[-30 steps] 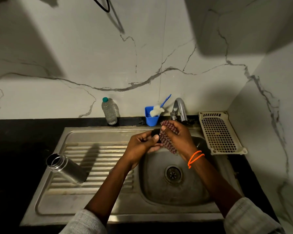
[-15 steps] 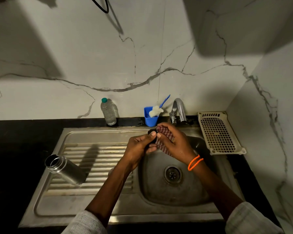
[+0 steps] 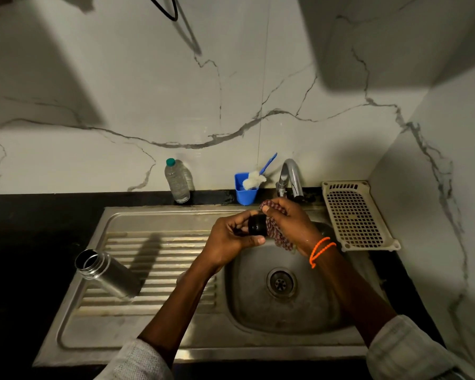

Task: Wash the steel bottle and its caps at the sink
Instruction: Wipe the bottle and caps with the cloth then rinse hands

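Both hands, the left hand [image 3: 228,239] and right hand [image 3: 288,223], meet at the centre of the frame over the far edge of the basin [image 3: 307,311], blocking the way to the tap [image 3: 291,176] behind them. Below them the basin lies open down to the drain [image 3: 281,283]. On the draining board [image 3: 159,259] at left, the steel bottle [image 3: 107,272] takes the lower left part; the ribs to its right are bare. Along the back ledge a plastic bottle [image 3: 177,181], a blue cup [image 3: 246,189] and a white rack [image 3: 357,215] stand in a row.
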